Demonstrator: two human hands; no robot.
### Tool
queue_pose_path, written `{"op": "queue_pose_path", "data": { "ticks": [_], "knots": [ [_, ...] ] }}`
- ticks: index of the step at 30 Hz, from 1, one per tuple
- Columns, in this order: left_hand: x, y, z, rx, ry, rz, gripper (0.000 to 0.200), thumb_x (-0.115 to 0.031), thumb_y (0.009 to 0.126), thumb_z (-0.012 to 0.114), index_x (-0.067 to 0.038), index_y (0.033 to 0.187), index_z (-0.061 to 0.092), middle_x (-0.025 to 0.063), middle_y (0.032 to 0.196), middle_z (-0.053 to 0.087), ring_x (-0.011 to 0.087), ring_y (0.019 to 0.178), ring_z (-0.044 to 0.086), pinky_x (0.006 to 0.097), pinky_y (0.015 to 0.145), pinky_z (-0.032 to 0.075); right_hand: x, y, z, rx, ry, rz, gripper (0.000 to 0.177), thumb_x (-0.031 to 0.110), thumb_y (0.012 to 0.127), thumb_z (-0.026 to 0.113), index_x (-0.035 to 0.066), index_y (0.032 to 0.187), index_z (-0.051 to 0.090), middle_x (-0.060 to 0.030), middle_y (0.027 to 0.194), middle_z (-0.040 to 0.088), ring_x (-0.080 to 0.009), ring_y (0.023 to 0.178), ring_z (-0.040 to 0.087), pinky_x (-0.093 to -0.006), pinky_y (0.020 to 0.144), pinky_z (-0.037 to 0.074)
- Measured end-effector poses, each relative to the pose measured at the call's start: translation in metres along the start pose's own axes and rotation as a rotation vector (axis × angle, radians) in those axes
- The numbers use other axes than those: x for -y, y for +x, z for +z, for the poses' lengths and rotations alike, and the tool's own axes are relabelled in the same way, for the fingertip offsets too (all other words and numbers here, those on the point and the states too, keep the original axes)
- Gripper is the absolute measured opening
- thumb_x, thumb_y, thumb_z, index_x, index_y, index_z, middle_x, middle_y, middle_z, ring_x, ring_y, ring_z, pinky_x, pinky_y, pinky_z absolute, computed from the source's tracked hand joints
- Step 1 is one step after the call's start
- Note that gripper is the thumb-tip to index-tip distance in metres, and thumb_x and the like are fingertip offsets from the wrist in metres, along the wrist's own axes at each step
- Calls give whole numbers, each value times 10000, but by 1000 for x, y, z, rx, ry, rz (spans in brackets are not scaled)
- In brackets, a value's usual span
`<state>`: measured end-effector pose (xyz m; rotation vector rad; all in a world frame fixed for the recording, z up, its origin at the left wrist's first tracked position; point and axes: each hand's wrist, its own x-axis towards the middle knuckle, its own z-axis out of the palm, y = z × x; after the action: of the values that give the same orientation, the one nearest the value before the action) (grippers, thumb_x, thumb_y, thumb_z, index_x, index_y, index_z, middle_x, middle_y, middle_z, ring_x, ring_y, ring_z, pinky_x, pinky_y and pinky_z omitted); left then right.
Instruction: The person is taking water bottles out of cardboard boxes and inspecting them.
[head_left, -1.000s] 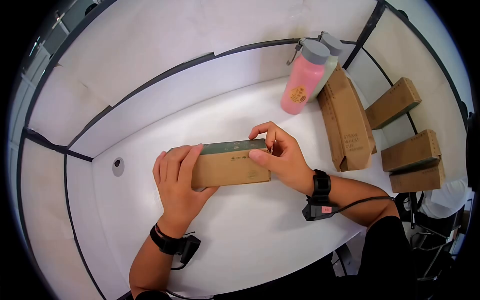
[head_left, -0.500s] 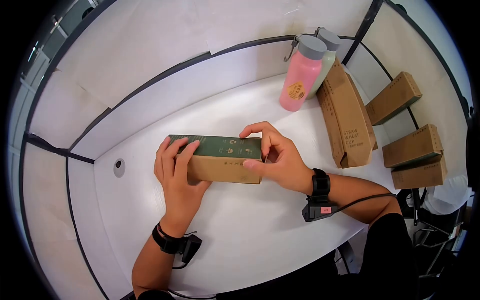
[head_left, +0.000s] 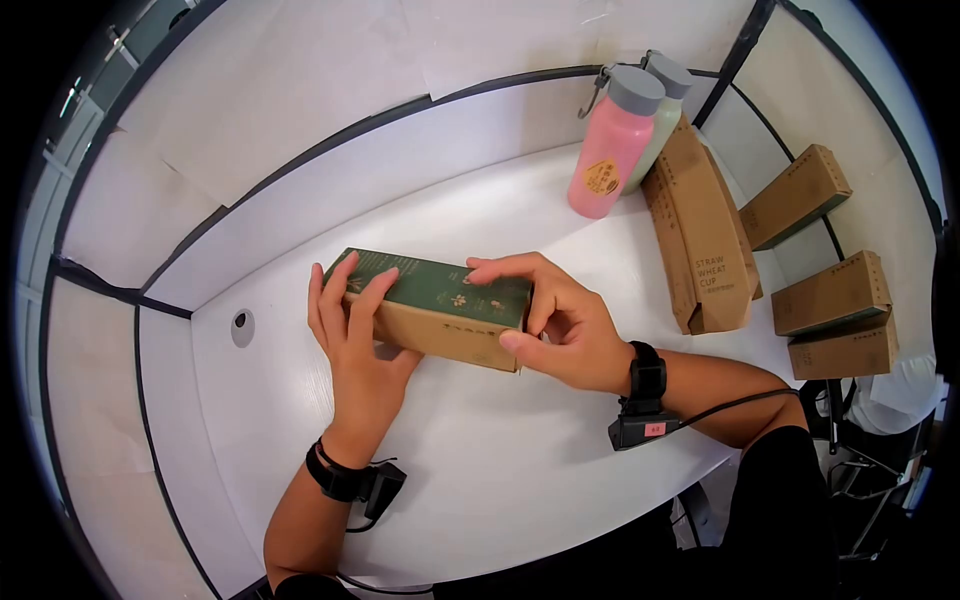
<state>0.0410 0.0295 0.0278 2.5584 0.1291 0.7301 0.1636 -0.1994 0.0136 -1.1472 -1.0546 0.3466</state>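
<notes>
Between my two hands is a long cardboard box point(head_left: 440, 325) with a green printed top face and a brown side towards me. My left hand point(head_left: 350, 345) grips its left end, fingers over the green top and thumb low on the near side. At the right end, my right hand point(head_left: 570, 325) has its index finger on the top edge and its thumb against the brown side near the end. The other right fingers are curled by the end face, which is mostly hidden. The box is tilted, its right end nearer me.
A pink bottle point(head_left: 612, 150) with a grey cap stands at the back right, a pale green bottle point(head_left: 660, 135) behind it. Beside them leans an open cardboard box point(head_left: 710, 265). Several smaller boxes point(head_left: 830, 295) are at the right. A round hole point(head_left: 242, 328) is at the table's left.
The box has turned, its left end rising away from me and its right end dipping towards me. My right index finger has slid left along the top. Both hands keep hold.
</notes>
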Motion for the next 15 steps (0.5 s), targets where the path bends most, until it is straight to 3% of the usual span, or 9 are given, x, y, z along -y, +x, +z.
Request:
{"op": "queue_pose_path", "data": {
  "ticks": [2,15],
  "knots": [
    [-1,1,0,4,-27,-26,835,20,696,917,-194,1443,611,86,1663,376,451,1603,184,556,1216,384,1,1,3,-74,120,1,246,-11,975,725,75,900,507,-204,1531,513,-344,1521,452,-476,1215,412],
    [0,-1,-1,-17,-45,9,795,-50,697,948,-176,1412,625,61,1583,459,416,1554,251,546,1224,355,4,-6,8,-152,103,-86,65,16,1070,549,64,1085,509,-170,1459,488,-351,1510,450,-489,1216,396]
  ]
}}
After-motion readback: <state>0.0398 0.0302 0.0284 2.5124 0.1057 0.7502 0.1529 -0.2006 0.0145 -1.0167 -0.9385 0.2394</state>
